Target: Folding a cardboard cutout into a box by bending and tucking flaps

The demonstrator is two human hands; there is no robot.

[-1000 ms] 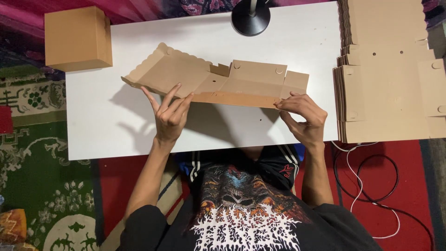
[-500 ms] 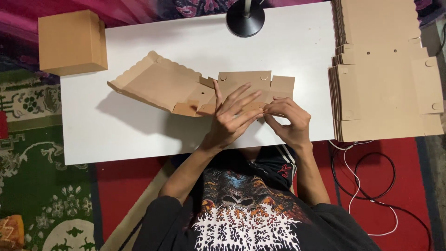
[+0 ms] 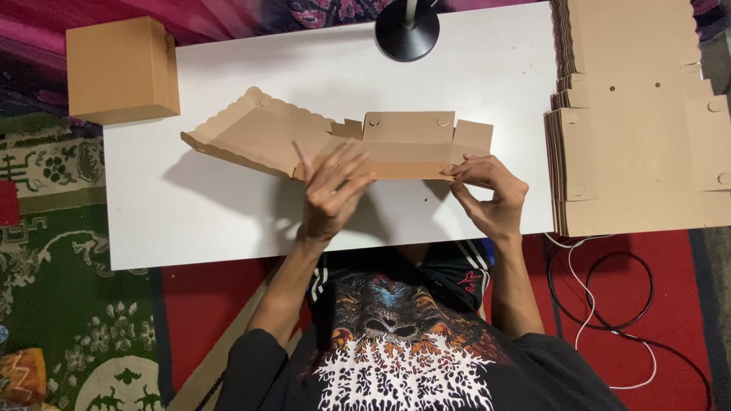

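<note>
Centrally on the white rectangular table lay a flat-cut brown corrugated cardboard box blank, partly folded, its scalloped lid panel angled up toward the far left and its short walls beginning to stand. The left hand rested against the near edge of the blank with fingers spread and loosely extended, palm down, pressing rather than gripping; it closed on nothing. The right hand was at the blank's near right corner, thumb and forefinger pinched on the small side flap there, the other fingers curled beneath.

To do this fold well, it seemed wise to keep the flat hand firm along the crease so the base would not slide, and to turn the pinched flap squarely on its scored line, not diagonally, so the wall stood true.

Both forearms reached out from the body, the left one slanting inward from the near left, the right one nearly straight with the wrist bent inward.

A finished brown cardboard cube box stood at the far left corner, a black round lamp base at the far edge, and a tall stack of flat brown cardboard blanks to the right.
</note>
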